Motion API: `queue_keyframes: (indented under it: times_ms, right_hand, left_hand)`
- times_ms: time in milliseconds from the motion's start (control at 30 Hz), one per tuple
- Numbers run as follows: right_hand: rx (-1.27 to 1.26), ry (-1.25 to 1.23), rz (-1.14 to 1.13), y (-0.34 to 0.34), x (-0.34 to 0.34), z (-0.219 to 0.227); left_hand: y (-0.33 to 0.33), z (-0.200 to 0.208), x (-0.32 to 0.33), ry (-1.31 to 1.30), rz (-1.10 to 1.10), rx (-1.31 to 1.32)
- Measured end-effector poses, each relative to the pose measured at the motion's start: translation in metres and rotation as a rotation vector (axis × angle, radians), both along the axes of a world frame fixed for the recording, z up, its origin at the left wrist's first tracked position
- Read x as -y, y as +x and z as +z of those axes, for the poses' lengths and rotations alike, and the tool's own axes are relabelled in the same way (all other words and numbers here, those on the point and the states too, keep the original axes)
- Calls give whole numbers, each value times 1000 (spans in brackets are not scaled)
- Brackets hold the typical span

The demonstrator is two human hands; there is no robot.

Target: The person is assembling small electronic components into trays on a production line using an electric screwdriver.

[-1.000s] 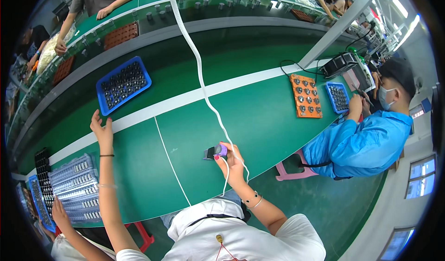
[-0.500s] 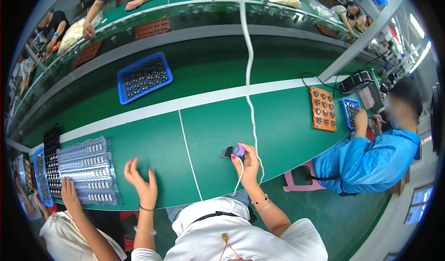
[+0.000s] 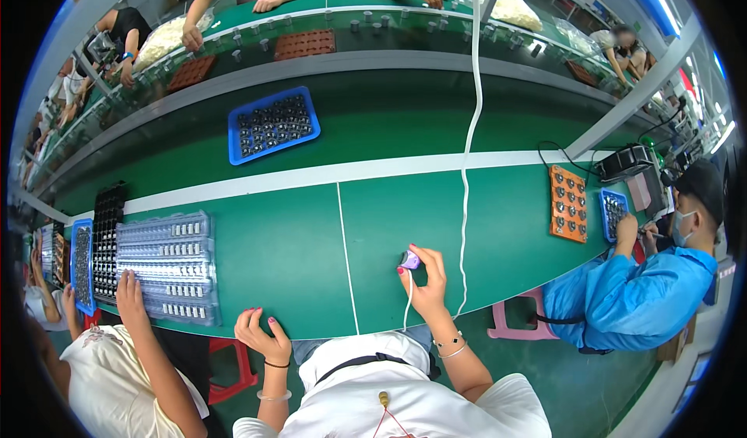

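In my right hand (image 3: 428, 286) is a small purple-and-black device (image 3: 410, 260), pinched between thumb and fingers above the green worktable (image 3: 280, 259). A thin white cord (image 3: 408, 306) hangs from it toward the table's near edge; what the device is I cannot make out. My left hand (image 3: 263, 338) is at the near edge, its fingers loosely bent and apart, with nothing in them. Left of it, a clear plastic tray (image 3: 204, 263) carries rows of small pale parts, and a neighbour's hand (image 3: 132, 306) rests at its lower edge.
A white cable (image 3: 471, 127) hangs down to the table. Beyond the white strip stands a blue tray (image 3: 233, 138) of dark round parts. At right, an orange tray (image 3: 557, 204) lies near a co-worker in blue (image 3: 622, 298). A black tray (image 3: 107, 240) stands at far left.
My left hand has drawn back from over the table to its near edge. My right hand still holds the device, now turned differently. The whole view has shifted, moving the scene rightward.
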State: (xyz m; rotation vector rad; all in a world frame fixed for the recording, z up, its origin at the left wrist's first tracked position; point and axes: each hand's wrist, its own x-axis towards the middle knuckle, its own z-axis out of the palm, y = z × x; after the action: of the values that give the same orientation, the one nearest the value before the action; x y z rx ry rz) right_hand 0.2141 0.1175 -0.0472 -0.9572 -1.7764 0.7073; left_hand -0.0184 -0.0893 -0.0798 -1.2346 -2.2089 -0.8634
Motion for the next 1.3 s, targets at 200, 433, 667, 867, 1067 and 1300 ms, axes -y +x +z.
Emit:
queue_keyframes:
  times_ms: [200,433,667,867,1067,1300]
  right_hand:
    - [1,-48,51,-7,3,3]
    - [-28,-145,-1,2,-3,-8]
    - [27,-152,111,2,-5,-7]
    - [-15,-132,113,0,0,-13]
    - [58,-127,85,2,3,-8]
    - [69,-62,56,-6,-9,7]
  left_hand:
    - [-2,-2,6,6,54,7]
    - [1,1,-7,67,11,57]
    - [-1,2,-3,67,35,65]
    - [2,2,6,72,60,45]
    - [5,23,-11,8,-117,151]
    - [6,48,-66,141,-493,377]
